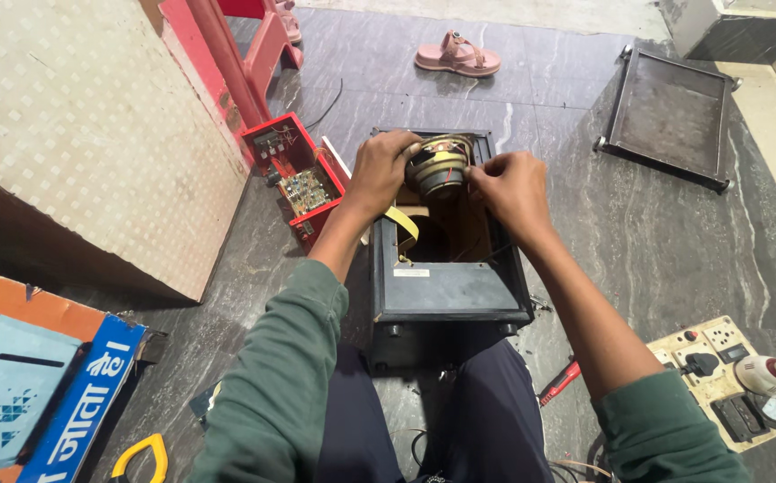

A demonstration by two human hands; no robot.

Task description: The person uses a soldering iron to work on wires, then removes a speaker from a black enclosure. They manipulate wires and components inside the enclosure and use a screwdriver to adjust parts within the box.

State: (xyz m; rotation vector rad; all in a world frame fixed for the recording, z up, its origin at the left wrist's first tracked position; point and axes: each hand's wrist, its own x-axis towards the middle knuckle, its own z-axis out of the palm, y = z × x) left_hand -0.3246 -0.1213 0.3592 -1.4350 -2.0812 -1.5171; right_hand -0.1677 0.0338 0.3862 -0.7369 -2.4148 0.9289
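The round speaker driver [439, 167] is sitting at the far end of the open black speaker cabinet [449, 291] on the floor. The left hand [381, 170] is gripping its left rim, and the right hand [510, 186] is pinching its right edge. A red circuit box [293, 174] is lying just beside the cabinet.

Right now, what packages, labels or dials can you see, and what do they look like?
Cardboard box: bottom left, orange and light blue with a dark blue strip.
Small sticker: on the black speaker cabinet, white rectangle.
Round meter dial: on the cream switchboard, bottom right.
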